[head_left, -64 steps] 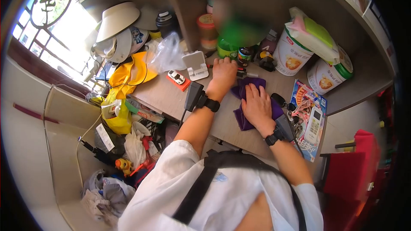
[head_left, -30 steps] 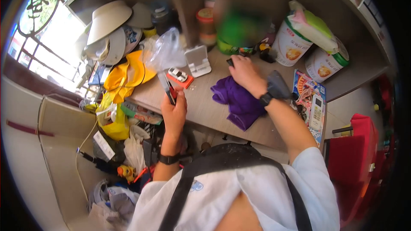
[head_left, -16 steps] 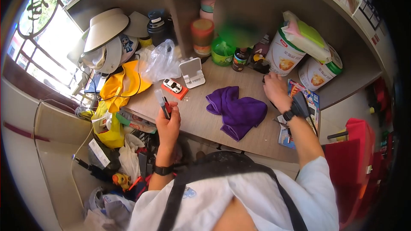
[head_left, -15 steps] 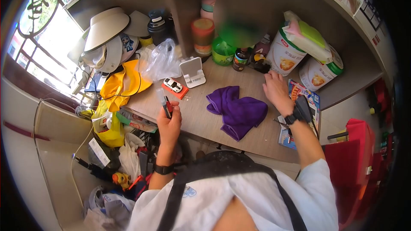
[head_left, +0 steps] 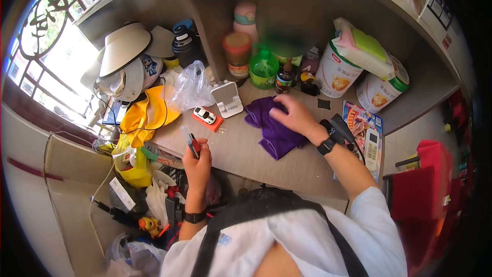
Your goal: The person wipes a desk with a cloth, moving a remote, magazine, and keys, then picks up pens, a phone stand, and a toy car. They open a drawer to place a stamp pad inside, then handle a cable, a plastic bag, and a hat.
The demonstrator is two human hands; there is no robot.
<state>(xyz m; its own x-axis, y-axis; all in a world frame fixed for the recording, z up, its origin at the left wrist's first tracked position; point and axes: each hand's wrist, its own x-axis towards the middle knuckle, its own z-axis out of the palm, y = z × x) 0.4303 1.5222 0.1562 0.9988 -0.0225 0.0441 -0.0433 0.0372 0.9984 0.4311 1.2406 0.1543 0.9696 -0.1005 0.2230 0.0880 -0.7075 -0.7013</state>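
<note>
My left hand [head_left: 198, 156] is wrapped round a few pens [head_left: 193, 145] near the front edge of the desk [head_left: 241, 146]; one has a clear cap end. Over the right part of a crumpled purple cloth [head_left: 277, 132] is my right hand [head_left: 294, 115], its fingers apart and pointing left; whether it touches the cloth is hard to tell. A white toy car [head_left: 204, 115] rests on an orange-red box left of the cloth. Behind them stands a white folding stand [head_left: 227, 99]. A small dark square [head_left: 324, 103] lies beyond my right hand.
A green pump bottle [head_left: 264, 67], a brown bottle [head_left: 284, 78] and a red-lidded jar [head_left: 237, 54] stand at the back. Two white tubs [head_left: 335, 72] are at right, magazines and a remote [head_left: 371, 146] nearer. Sun visors [head_left: 125, 48] and a yellow cloth [head_left: 148, 115] lie left.
My right hand has moved left from near the tubs to over the purple cloth. The dark square and the remote now show. My left hand still holds the pens.
</note>
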